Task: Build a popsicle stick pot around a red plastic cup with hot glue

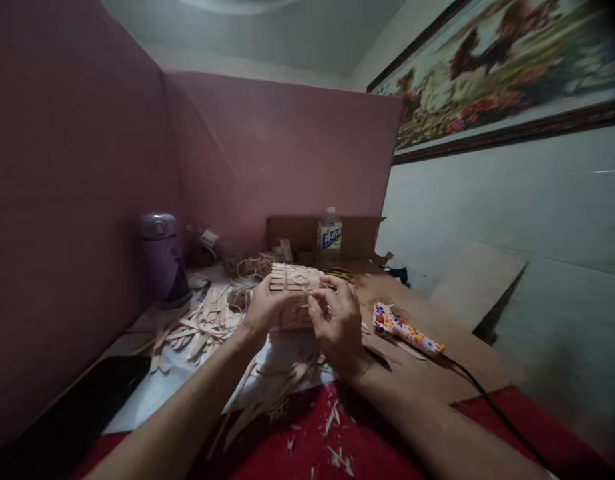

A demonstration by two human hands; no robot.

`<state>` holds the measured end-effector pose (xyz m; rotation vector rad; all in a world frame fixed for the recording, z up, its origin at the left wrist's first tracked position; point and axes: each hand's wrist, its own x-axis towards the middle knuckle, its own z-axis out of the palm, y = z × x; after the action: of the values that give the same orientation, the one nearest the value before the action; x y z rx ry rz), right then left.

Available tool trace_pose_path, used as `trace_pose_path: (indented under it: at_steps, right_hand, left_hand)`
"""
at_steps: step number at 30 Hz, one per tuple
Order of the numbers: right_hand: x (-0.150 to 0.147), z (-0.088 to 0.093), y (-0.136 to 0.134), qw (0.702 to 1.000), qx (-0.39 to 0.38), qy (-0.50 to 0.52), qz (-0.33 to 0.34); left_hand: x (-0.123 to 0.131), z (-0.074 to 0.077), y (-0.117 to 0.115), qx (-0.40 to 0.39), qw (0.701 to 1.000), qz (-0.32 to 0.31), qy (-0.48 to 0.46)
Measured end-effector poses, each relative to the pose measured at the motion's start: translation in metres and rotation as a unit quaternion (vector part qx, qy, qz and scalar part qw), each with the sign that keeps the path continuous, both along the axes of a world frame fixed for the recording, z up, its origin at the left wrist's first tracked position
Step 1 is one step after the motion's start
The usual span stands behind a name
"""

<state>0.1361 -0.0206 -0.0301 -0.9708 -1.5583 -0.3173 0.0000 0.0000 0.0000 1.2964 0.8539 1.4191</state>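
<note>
Left hand (261, 310) is clamped on the left end of a stick-built piece (293, 275), thumb along its front, above the middle of the worktop (464, 370). Right hand (340, 323) touches the right end, thumb and forefinger close together; whether they pinch something thin, I cannot tell. Flat wooden sticks form the piece's side, with a thin cord across them. Below it lies a white sheet (280, 350); nearer, pale splinters (341, 460) dot a red cloth (287, 443). To the left are a heap of loose sticks (207, 327), a ball of twine (236, 299) and, farther out, a purple flask (162, 260) with a dark, unreadable marking. To the right rests a flower-patterned glue gun (408, 330) on a black cord (492, 403). On the far side, a clear bottle (330, 253) wears a dark blue label (332, 235) with large white characters, too blurred to read surely, before brown cardboard (360, 233).
</note>
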Motion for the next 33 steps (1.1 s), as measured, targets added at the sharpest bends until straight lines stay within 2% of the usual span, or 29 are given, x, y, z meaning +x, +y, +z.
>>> trace_pose_path:
  at_steps: [9,22,33]
  right_hand:
    - [0.0011,-0.0016,0.002,0.999,-0.005,0.027,0.015]
    - [0.0022,-0.0028,0.0023,0.999,-0.013,0.024,-0.02]
    - [0.0007,-0.0025,0.0048,0.996,-0.033,0.058,0.058]
  left_hand:
    - [0.0001,0.0021,0.0,0.007,1.0,0.01,0.004]
    - [0.0004,0.0027,-0.0004,0.011,1.0,0.021,0.009]
    - [-0.0002,0.0031,-0.0016,0.007,1.0,-0.018,-0.006]
